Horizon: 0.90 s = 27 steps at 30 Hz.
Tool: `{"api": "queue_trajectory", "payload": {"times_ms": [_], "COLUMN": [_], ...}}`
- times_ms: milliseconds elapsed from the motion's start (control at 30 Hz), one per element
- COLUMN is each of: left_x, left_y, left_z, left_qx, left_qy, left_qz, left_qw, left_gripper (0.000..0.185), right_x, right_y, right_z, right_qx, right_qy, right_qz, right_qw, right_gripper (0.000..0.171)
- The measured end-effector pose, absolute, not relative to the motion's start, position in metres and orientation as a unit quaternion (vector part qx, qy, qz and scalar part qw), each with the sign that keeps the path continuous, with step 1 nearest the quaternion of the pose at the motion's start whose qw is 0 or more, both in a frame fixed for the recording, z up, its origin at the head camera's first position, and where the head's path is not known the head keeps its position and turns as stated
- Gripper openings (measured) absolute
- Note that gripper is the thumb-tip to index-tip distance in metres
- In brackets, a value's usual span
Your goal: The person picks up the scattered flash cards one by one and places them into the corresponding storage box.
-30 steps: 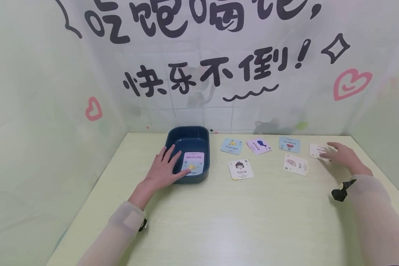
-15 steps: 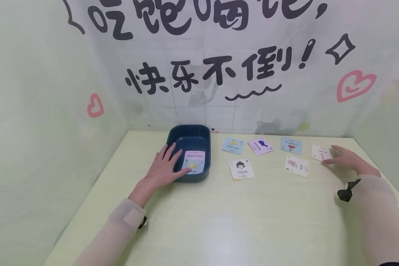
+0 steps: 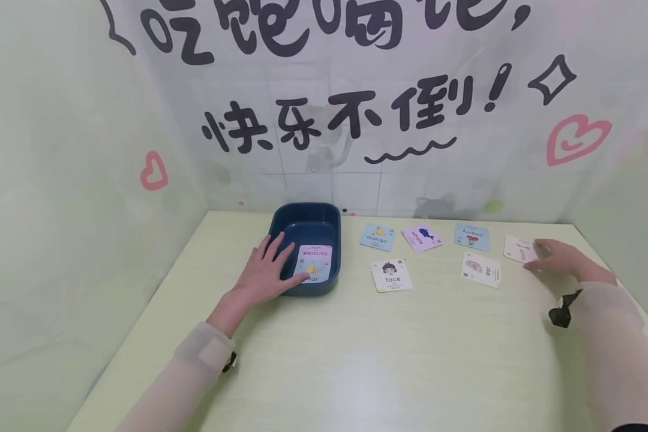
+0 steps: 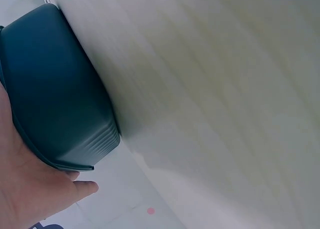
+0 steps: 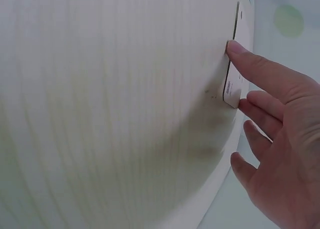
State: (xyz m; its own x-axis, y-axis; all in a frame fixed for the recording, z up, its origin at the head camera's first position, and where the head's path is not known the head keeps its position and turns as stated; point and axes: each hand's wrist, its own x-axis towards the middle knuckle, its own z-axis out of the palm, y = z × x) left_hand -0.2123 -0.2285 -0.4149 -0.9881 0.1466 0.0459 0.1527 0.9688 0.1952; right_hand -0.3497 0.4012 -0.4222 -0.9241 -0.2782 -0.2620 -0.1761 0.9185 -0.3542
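Note:
Fingers spread, my left hand (image 3: 261,273) rests over the left side of a dark blue tray (image 3: 336,231). In the left wrist view the tray (image 4: 55,89) shows from outside, with the hand at its rim. Inside lie a purple tortoise card (image 3: 317,252) and a pale blue card (image 3: 320,268) with a yellow fruit, its word partly covered by the thumb. At the far right my right hand (image 3: 564,261) pinches the white arm card (image 3: 515,248) by its edges. The right wrist view shows the thumb on one edge of the card (image 5: 235,84) and a finger at its corner.
Left of the arm card lie a cherry card (image 3: 471,237) and an ear card (image 3: 480,270). Further left are a whale card (image 3: 421,238), a mango card (image 3: 378,237) and a face card (image 3: 391,276). A printed cloth (image 3: 297,192) hangs behind the table.
My right hand has drawn back off the arm card's face to its right side, thumb and finger now at its edges. The left hand stays at the tray.

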Motion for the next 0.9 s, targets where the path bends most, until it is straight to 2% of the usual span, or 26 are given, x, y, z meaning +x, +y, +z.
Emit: {"api": "queue_trajectory", "payload": {"times_ms": [267, 667, 900], "left_x": [-0.210, -0.209, -0.209], "left_y": [-0.229, -0.226, -0.227], "left_z": [-0.413, -0.411, -0.412], "left_qx": [-0.074, -0.073, -0.076], "left_qy": [-0.993, -0.992, -0.992], "left_qz": [-0.094, -0.102, -0.103], "left_qw": [0.017, 0.014, 0.020], "left_gripper": [0.090, 0.091, 0.091], "right_x": [-0.353, -0.347, -0.349], "right_y": [0.396, 0.390, 0.381], "right_z": [-0.420, -0.414, -0.406], "right_qx": [-0.140, -0.113, -0.142], "right_qy": [0.978, 0.979, 0.977], "right_qz": [-0.111, -0.131, -0.138], "right_qw": [0.109, 0.110, 0.077], "right_gripper": [0.085, 0.090, 0.083]}}
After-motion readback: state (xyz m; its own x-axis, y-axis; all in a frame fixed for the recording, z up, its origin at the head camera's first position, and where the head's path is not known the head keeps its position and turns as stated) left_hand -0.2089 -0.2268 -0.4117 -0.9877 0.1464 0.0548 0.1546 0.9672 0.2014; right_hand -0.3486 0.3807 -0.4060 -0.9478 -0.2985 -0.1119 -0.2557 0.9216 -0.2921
